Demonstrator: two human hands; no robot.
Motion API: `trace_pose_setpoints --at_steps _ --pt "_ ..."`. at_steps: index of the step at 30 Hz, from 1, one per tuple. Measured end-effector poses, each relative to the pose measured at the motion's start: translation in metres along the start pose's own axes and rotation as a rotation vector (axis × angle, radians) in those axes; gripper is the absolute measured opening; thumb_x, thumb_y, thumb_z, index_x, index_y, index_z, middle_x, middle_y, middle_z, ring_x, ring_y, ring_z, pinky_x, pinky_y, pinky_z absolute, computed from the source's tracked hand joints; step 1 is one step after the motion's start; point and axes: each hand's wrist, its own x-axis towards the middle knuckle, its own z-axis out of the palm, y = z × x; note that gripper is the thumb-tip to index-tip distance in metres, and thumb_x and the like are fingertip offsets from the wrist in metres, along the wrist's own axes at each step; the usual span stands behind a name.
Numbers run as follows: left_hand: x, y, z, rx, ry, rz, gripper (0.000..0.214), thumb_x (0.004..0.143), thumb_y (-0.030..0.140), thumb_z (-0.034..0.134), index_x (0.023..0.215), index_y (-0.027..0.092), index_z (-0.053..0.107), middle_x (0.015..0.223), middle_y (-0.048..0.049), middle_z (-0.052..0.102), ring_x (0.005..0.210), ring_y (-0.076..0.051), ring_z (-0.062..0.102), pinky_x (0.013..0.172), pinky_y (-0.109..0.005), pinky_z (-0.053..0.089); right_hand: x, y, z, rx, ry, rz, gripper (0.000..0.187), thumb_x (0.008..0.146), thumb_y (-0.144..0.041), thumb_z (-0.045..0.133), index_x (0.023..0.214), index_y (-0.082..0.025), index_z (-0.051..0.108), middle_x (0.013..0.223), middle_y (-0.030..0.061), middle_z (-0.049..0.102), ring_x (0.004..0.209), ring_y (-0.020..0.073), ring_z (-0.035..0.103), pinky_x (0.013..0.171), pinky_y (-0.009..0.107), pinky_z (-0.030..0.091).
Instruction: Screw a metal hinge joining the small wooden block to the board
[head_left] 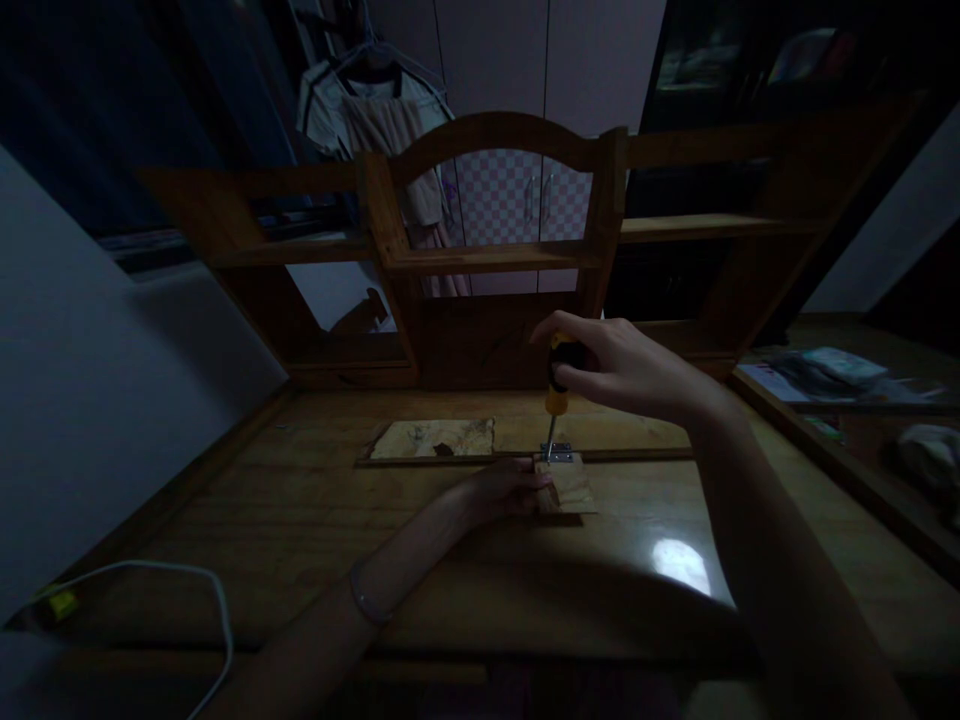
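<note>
My right hand is closed around the yellow and black handle of a screwdriver. The shaft slants down, its tip at the near leaf of a small metal hinge. That hinge joins a long flat board to a small wooden block on the near side. Gripping the block's left edge is my left hand, the thumb on top and the other fingers partly hidden. At its left part, the long board carries a pale, stained patch. Whether the tip sits in a screw head is too small to tell.
A wooden shelf unit rises along the back of the desk. At lower left lie a white cable and a yellow object. Clothes hang behind the shelves. Plastic-wrapped items lie at the right.
</note>
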Motion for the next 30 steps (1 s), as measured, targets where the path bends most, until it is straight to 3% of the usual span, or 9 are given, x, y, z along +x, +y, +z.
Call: trace_pose_setpoints --at_steps 11,30 --pt "0.0034 -0.0037 -0.0039 -0.033 -0.024 0.000 0.038 0.069 0.032 0.084 0.092 0.010 0.063 0.067 0.0021 0.054 0.047 -0.004 0.041 0.045 -0.019 0.027 -0.0001 0.0010 0.0010 -0.084 0.030 0.029 0.029 0.086 -0.028 0.054 0.114 -0.021 0.057 0.094 0.0033 0.065 0.071 0.0149 0.055 0.067 0.028 0.038" --pt "-0.0009 0.0012 0.0018 -0.044 0.034 -0.034 0.030 0.072 0.024 0.081 0.090 0.010 0.061 0.069 0.0008 0.058 0.046 -0.003 0.044 0.044 -0.017 0.030 0.0001 0.0043 0.0012 -0.145 0.033 0.079 0.032 0.085 -0.031 0.055 0.116 -0.022 0.056 0.076 0.0007 0.059 0.063 0.0148 0.052 0.061 0.028 0.035"
